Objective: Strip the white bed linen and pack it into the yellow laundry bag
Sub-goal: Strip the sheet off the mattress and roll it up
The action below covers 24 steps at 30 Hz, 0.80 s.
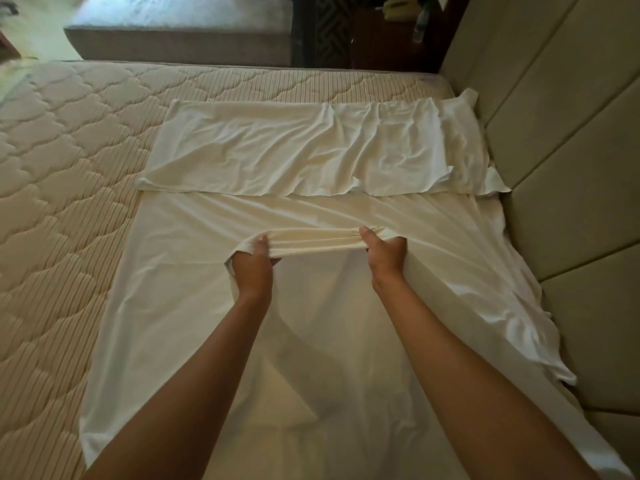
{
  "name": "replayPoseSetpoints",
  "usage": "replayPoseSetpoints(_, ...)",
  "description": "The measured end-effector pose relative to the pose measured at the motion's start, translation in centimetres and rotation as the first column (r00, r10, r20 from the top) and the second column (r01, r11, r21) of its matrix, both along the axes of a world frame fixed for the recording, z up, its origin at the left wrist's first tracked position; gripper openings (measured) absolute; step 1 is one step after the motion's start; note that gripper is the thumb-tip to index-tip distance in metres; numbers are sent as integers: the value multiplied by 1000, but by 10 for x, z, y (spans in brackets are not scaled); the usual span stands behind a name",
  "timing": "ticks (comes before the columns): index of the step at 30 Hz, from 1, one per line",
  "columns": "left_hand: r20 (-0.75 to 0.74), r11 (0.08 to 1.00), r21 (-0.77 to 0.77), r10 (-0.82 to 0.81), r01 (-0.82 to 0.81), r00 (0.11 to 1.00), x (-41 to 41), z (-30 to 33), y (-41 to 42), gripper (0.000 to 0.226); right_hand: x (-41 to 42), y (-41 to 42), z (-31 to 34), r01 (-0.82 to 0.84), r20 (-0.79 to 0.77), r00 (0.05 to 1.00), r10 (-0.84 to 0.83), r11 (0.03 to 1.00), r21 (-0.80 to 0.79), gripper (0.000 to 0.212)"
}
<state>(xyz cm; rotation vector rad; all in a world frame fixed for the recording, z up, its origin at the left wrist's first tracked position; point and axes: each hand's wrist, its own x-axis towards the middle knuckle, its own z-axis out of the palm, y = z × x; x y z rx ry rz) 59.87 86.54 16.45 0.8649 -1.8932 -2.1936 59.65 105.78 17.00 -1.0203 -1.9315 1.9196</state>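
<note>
A white sheet (180, 299) lies spread over the bare quilted mattress (69, 174), running from the near edge towards the far side. Its far end is folded back into a wrinkled band (294, 150). My left hand (254, 265) and my right hand (384, 254) each grip a bunched ridge of the sheet (318, 239) in the middle, the cloth pulled taut between them. The sheet's right edge (519, 306) drapes against the headboard. No yellow laundry bag is in view.
A padded beige headboard (554, 168) runs along the right side. Beyond the mattress stands a grey upholstered bench (180, 39). A dark bedside table (391, 32) at the top holds a telephone (396, 10) and a plastic bottle (420, 24).
</note>
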Motion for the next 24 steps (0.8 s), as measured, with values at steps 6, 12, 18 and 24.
replayPoseSetpoints(6,94,999,27,-35,33,995,-45,-84,6,18,-38,7,-89,16,75,997,-17,1000,10,21)
replayPoseSetpoints(12,150,998,-25,-50,54,987,-97,-127,21,17,-76,27,-137,95,134,987,-93,995,-8,19)
replayPoseSetpoints(18,133,969,-228,-62,91,989,-173,-154,32,26,-143,55,-163,-43,181,983,16,988,146,22)
replayPoseSetpoints(24,200,957,-218,-146,189,969,-204,-222,26,27,-184,75,-224,-461,422,840,340,858,227,39)
